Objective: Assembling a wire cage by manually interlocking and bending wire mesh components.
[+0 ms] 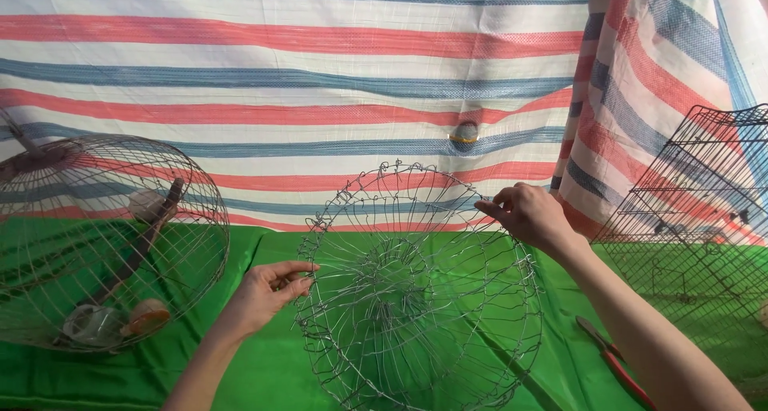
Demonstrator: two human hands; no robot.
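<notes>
While we had the half-made round wire cage (420, 299) tipped up on the green cloth (264, 371), there was a fair bit of stuff crowding around it. Off to the left sat a finished domed wire cage (112, 235), lying on its side, and inside it we could make out a wooden perch (148, 239), a clear little cup (90, 325) and an orange-ish cup (148, 315) down near the bottom, plus a pale rounded thing higher up that we couldn't really identify. On the right a dark rectangular wire cage (696, 211) stood well apart from our hands, and nothing in it was clear enough to call. Red-handled pliers (616, 367) lay on the cloth just under our right forearm, not touched. Behind everything hung a striped tarp (320, 67) in red, blue and white, with a small round knot-like lump (466, 132) poking out of it above the cage. As for the grip: our left hand (268, 291) pinched the cage's left rim with fingers closed narrow on the wire, and our right hand (532, 215) pinched the upper right rim the same way, thumb and fingertips closed on a strand. The open mouth of the cage faced us, loose wire ends sticking out along the top edge.
</notes>
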